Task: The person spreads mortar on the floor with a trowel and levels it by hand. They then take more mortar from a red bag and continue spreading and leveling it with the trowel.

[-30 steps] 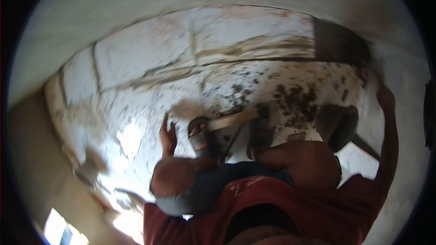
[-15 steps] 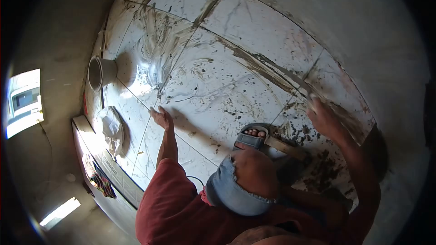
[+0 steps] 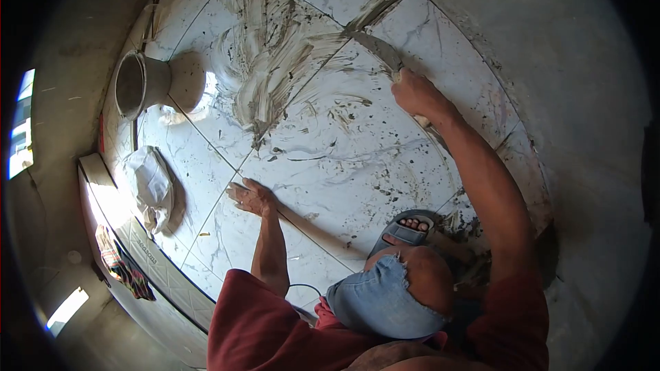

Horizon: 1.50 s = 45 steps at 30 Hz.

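Observation:
My right hand (image 3: 421, 96) is wrapped round the handle of a trowel (image 3: 379, 49). Its grey blade points up and left, lying along a joint between the marble-patterned white floor tiles (image 3: 371, 124). The handle's pale end shows below my fist. Dark, wet-looking smears (image 3: 265, 48) and crumbs spread over the tiles left of the blade. My left hand (image 3: 254, 198) rests on the floor near a tile corner, fingers stretched out and holding nothing.
A grey bucket (image 3: 157, 81) lies or leans at the left, with a crumpled whitish sack (image 3: 148, 182) below it. A boxed item with colourful cloth (image 3: 124, 261) lines the lower left. A bare wall (image 3: 550, 82) curves along the right. My sandalled foot (image 3: 405, 227) is on the floor.
My right hand has moved up and left along the tile joint, bringing the trowel blade clearly into view. The camera view has shifted; my left hand stays on the floor.

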Tool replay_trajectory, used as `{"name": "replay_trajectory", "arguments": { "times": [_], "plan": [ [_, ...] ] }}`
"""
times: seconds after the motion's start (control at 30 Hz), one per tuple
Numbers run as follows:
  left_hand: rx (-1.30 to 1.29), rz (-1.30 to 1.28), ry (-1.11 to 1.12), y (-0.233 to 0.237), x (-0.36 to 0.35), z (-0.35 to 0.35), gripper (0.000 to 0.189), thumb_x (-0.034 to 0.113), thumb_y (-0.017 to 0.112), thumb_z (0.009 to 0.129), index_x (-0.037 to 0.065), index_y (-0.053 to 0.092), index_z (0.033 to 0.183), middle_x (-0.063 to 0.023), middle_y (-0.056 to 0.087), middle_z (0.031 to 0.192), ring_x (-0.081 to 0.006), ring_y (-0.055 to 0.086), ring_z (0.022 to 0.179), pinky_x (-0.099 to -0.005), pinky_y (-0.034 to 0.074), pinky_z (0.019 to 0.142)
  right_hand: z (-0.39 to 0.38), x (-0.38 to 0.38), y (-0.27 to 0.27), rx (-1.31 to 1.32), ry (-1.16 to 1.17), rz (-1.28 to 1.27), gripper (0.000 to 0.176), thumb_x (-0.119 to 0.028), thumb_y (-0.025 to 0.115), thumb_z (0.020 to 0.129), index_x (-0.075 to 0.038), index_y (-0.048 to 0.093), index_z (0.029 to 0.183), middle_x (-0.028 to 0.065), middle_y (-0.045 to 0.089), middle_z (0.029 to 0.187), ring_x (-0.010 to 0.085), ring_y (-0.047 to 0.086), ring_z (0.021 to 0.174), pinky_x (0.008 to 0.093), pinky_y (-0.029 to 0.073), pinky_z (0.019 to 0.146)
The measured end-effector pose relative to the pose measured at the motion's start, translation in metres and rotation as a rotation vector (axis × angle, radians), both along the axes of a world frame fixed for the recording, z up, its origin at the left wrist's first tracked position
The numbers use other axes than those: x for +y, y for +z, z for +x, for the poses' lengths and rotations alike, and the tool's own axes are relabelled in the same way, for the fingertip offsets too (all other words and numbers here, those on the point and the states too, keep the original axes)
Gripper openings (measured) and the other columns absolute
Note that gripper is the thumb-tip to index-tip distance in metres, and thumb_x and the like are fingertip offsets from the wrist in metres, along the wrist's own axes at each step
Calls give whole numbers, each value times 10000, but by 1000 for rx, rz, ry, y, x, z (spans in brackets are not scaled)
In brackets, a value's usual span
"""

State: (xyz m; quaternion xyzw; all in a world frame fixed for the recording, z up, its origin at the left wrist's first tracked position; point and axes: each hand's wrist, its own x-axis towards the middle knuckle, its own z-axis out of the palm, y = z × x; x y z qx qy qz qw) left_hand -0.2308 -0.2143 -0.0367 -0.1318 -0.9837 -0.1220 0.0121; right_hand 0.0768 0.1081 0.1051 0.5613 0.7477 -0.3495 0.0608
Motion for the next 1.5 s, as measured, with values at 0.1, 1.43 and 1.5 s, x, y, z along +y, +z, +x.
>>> {"name": "replay_trajectory", "arguments": {
  "times": [0.1,1.43,1.5],
  "plan": [
    [-16,10,14,2,2,1,649,471,276,928,25,240,1399,-185,236,1450,-317,151,1365,-481,93,1087,-2,-7,3,-70,-23,-11,355,-162,423,830,126,454,1036,347,576,956,449,588,903,470,464,821],
    [42,-36,-9,-42,-20,-29,700,564,261,897,77,267,1399,-173,225,1457,-313,163,1365,-528,117,1065,421,-275,129,-892,-171,-392,331,-165,447,827,13,500,1102,266,605,921,407,587,887,468,462,778],
    [82,-57,-47,-55,-28,-33,653,531,291,903,79,304,1376,-161,291,1424,-307,241,1326,-518,188,1039,397,-262,143,-798,-277,-309,347,-202,488,817,3,511,1096,267,604,920,402,589,889,466,460,771]
  ]
}}
